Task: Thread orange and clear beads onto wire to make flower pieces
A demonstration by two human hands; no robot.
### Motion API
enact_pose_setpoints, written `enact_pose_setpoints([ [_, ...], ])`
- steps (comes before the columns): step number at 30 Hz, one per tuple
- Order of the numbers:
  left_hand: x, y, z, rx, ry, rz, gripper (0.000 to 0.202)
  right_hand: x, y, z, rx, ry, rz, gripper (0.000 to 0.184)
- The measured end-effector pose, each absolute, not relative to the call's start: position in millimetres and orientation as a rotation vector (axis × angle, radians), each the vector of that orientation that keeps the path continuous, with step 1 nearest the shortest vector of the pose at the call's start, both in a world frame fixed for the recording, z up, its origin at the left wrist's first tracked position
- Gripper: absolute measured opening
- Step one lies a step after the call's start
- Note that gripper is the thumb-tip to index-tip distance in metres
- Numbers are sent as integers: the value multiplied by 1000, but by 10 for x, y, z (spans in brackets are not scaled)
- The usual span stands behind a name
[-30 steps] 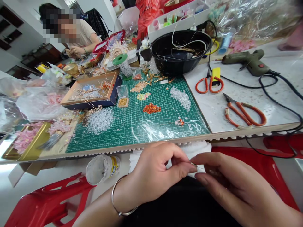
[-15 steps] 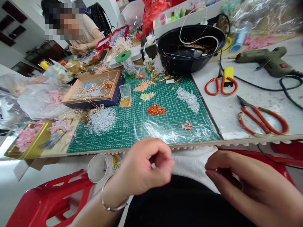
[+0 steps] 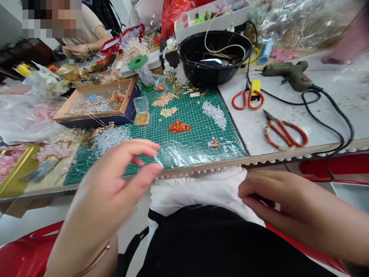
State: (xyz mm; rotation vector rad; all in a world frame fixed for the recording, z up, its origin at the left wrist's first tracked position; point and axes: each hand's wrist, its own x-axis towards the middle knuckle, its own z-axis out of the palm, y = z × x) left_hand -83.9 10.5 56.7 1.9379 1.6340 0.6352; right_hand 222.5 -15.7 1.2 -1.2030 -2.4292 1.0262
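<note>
Holds left hand [image 3: 111,184] slightly parted, with hold uncertain, near pale beads [image 3: 112,134] heaped on the mat [image 3: 154,132], presumably for easy reach, and right hand [image 3: 276,192] pinched above the lap [image 3: 201,238], with any contents hidden.

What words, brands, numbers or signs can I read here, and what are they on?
"A2": on the green mat, near its front right corner; faint under glare, so read with some doubt.
Too small to read: the fine print elsewhere on the mat, and any marks on the pale patch of the front scissors.
No brand is legible.
</note>
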Motion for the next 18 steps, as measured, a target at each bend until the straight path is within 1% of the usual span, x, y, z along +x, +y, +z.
enact_pose_setpoints([
  [1,-700,82,608,1996,1513,552,19,2169,-165,47,-1134,-2460,969,19],
  [2,-556,65,626,1984,1366,379,19,2119,-174,78,-1072,-2473,919,19],
  [4,-297,52,600,1819,1158,150,16,2048,-193,123,-1003,-2454,847,20],
  [6,-127,51,532,1573,1063,36,20,2027,-213,137,-1020,-2415,828,19],
  [8,-52,44,467,1456,1047,20,25,2040,-234,123,-1062,-2393,823,19],
  [11,-44,9,405,1482,1053,58,26,2073,-266,82,-1073,-2420,789,20],
  [14,-69,-42,355,1490,1033,42,19,2109,-281,54,-1044,-2482,776,20],
  [16,-87,-69,309,1454,1007,60,15,2149,-268,42,-1020,-2504,842,19],
  [18,-100,-80,256,1298,961,171,14,2193,-233,21,-1058,-2411,923,17],
])
